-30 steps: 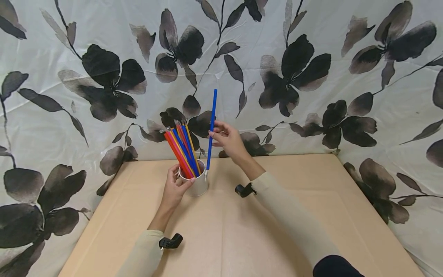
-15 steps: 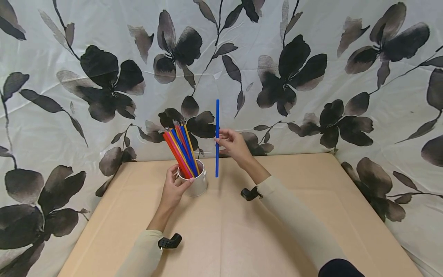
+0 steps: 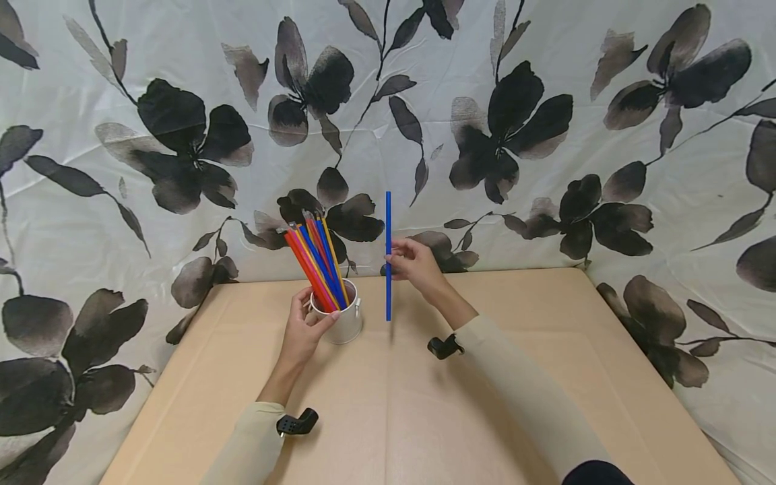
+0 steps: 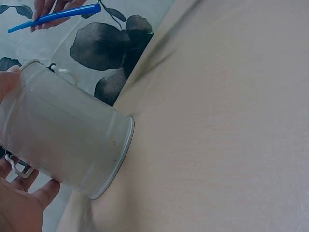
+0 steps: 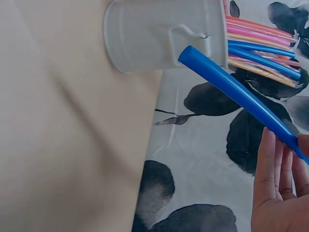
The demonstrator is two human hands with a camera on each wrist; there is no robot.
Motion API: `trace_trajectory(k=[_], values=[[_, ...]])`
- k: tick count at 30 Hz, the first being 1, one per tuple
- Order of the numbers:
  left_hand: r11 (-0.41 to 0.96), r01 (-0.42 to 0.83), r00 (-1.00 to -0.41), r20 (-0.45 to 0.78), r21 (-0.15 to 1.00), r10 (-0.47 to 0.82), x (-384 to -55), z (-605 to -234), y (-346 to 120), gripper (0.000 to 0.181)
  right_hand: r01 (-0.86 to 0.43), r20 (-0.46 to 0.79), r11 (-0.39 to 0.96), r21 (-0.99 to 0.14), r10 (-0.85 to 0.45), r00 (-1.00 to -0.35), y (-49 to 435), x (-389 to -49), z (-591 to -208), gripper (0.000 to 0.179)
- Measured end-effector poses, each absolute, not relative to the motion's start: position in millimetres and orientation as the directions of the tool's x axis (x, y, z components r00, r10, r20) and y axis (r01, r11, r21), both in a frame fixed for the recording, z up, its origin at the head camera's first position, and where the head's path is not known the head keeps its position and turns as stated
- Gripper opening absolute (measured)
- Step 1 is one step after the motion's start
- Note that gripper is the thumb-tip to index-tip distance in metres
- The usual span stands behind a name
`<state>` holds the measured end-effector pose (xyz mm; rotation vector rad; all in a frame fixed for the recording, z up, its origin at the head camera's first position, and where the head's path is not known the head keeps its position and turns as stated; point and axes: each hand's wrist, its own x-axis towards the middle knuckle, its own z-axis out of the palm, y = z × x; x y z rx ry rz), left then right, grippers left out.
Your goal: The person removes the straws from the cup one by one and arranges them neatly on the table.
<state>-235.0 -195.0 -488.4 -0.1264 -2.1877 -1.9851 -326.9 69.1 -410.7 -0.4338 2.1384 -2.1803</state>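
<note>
A small white metal bucket [image 3: 348,329] with side handles stands upright near the table's far edge. My left hand [image 3: 307,329] holds it from the left, thumb and fingers around its upper part. Out of its mouth lean several coloured straws [image 5: 263,34], red, pink, orange and blue. To the right of the bucket my right hand [image 3: 418,268] pinches a single blue straw [image 3: 389,214] between thumb and fingertips. That straw is upright and apart from the bucket, its lower end above the tabletop. In the left wrist view the bucket [image 4: 67,125] fills the left side.
The light wooden-coloured table [image 3: 485,377] reaches back to a white sheet [image 3: 424,40] printed with dark flowers, hanging close behind. A black wrist device [image 3: 297,423] shows on the left forearm, another black device [image 3: 444,346] on the right.
My right hand has carried the blue straw right and downward, away from beside the bucket's rim, and the straw has turned from slightly tilted to vertical. The left hand and bucket stay put.
</note>
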Motion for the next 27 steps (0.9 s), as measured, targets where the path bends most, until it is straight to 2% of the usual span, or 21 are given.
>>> trace_trajectory(k=[4,13,21,27], values=[[0.088,0.163,-0.985,0.168,0.983,-0.049,-227.3,-472.8,-190.7,0.080,-0.129,0.131,-0.025,-0.991,-0.228,-0.965,71.4,-328.9,-416.7,0.036],[0.088,0.154,-0.986,0.159,0.984,-0.048,-229.1,-472.4,-190.0,0.080,-0.082,0.077,0.013,-0.997,-0.221,-0.972,70.9,-333.7,-433.4,0.037],[0.071,0.166,-0.983,0.171,0.984,-0.068,-246.6,-497.2,-197.2,0.082,-0.041,0.036,0.019,-0.999,-0.206,-0.978,68.5,-335.7,-446.0,0.034],[0.066,0.192,-0.978,0.196,0.979,-0.073,-250.2,-501.5,-198.1,0.081,-0.010,0.000,0.042,-0.999,-0.221,-0.975,66.5,-336.8,-454.1,0.036]])
